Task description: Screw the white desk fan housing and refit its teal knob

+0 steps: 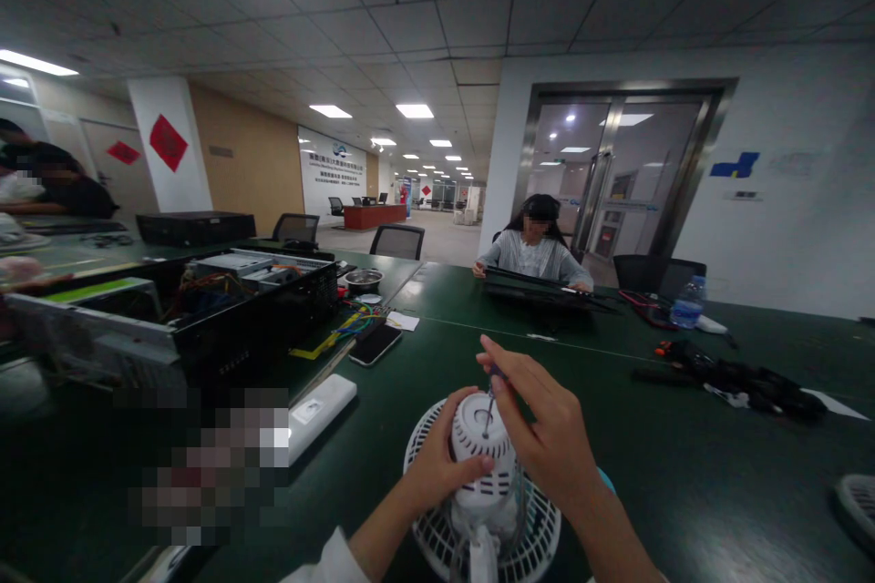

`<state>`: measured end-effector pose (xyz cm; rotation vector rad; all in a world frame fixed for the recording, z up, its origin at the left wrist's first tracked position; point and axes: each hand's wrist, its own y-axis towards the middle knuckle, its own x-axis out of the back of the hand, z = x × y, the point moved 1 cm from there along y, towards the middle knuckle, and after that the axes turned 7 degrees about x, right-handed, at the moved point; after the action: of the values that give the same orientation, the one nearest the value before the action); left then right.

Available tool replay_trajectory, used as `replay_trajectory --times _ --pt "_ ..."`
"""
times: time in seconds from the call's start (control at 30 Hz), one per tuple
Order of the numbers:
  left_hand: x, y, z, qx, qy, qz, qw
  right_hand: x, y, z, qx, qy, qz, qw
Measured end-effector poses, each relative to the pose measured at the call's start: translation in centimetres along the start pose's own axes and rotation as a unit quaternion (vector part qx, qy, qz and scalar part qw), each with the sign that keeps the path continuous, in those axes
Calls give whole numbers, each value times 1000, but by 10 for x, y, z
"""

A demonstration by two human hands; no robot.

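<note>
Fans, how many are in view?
2. One fan sits directly in front of the person, gripped by the left hand with the right hand above it. What looks like a second fan is cut off at the right edge. Others may be hidden.

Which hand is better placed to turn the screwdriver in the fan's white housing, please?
Probably the right hand: it holds the screwdriver, while the left hand is wrapped around the white housing.

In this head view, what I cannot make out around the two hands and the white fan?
Head view:
- Dark screwdriver handle: mostly hidden by the right hand.
- Steel shaft tip on the white plastic fan housing: too small to show any screw.
- White plastic fan guard: cut off by the bottom edge.
- Pixelated patch: hides what lies there.
</note>
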<state>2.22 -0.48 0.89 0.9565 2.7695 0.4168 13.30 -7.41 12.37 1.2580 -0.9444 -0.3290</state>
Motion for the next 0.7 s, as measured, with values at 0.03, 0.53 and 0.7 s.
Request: replay_trajectory --times 0.03,0.53,0.7 --pt "0 0 -1 2 -2 0 1000 0 0 0 4 -1 -1 1000" --pt "3 0 5 4 34 -9 999 -3 -1 2 5 -13 -28 1000" --pt "3 0 7 6 45 -20 999 -4 -1 3 -9 -36 -31 999"
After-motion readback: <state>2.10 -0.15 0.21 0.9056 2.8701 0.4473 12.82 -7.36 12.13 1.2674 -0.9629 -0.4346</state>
